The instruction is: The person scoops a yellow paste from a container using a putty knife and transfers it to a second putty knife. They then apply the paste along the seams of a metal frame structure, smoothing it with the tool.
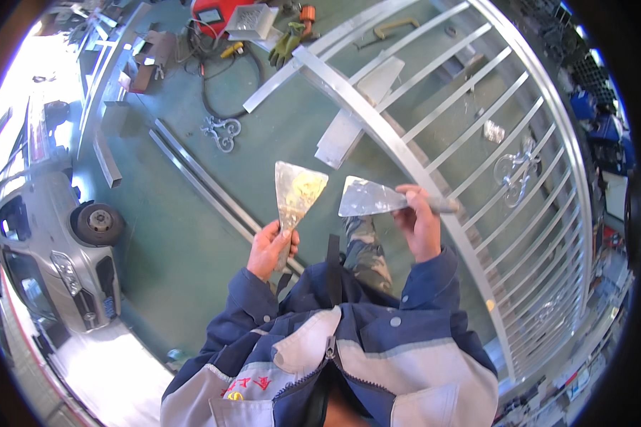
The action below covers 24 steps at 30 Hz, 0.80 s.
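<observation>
My left hand [269, 249] grips the handle of a wide putty knife [297, 191] whose blade points up and carries a smear of yellowish filler. My right hand [420, 224] holds a second putty knife [367, 198] by its handle, blade pointing left, its tip close to the first blade without touching it. Both blades hover in front of my chest, above a green floor. A large silver metal gate [434, 135] with curved top rail and straight bars lies flat just right of my hands.
A grey car [57, 249] is parked at the left. Long metal profiles [206, 181] lie on the floor, with a scroll ornament [221, 133], black cables [217, 85], green gloves [286, 43] and a red machine [214, 13] at the top. Clutter lines the right edge.
</observation>
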Tool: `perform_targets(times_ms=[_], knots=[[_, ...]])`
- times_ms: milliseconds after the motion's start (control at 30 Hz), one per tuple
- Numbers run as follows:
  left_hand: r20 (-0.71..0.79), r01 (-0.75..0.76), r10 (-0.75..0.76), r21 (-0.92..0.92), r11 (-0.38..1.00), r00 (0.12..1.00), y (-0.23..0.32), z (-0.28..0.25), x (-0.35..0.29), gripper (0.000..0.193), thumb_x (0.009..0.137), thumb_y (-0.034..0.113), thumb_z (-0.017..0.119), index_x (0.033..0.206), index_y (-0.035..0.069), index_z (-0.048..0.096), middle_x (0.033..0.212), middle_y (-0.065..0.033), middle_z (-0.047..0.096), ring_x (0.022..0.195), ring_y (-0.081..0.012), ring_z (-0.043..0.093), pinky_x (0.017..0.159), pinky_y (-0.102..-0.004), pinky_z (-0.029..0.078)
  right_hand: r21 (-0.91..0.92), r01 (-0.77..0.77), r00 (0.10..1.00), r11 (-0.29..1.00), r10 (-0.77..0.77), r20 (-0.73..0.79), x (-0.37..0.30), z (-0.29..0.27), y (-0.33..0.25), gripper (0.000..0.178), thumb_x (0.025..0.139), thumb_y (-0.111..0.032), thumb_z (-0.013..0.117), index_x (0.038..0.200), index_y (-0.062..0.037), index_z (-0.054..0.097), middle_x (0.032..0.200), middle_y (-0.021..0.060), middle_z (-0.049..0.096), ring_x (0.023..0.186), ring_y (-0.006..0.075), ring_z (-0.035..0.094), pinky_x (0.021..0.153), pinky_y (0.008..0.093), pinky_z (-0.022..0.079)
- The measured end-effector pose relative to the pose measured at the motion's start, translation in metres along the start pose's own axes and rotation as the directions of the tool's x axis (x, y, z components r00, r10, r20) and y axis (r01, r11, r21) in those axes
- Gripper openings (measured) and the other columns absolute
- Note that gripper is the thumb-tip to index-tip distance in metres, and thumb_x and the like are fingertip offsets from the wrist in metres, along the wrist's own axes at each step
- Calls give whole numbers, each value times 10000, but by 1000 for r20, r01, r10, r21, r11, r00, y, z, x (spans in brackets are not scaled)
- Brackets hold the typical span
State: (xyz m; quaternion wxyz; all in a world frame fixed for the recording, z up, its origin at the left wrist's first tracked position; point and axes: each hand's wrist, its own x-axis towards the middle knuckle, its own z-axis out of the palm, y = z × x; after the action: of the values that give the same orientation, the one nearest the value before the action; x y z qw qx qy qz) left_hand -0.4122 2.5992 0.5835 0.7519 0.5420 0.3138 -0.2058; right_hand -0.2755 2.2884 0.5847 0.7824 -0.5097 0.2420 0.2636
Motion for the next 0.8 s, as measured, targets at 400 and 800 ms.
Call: perform_targets(times_ms=[400,800], knots=[[97,100,-106,64,993,990,90,-99,122,323,1060,229,613,1276,-11,618,948,-38,664,764,-101,615,730,-250,529,251,-43,998,967,53,-34,101,66,15,221,993,-108,693,1204,-57,651,1061,50,713,857,127,658,701,285,536],[362,198,-361,414,888,860,147,-193,283,239,1063,104,566,1258,-16,633,930,-19,659,756,-74,583,713,-244,504,277,234,875,932,-78,-477,152,137,106,220,1000,-204,717,1127,-33,660,1044,103,724,799,155,675,634,284,541]])
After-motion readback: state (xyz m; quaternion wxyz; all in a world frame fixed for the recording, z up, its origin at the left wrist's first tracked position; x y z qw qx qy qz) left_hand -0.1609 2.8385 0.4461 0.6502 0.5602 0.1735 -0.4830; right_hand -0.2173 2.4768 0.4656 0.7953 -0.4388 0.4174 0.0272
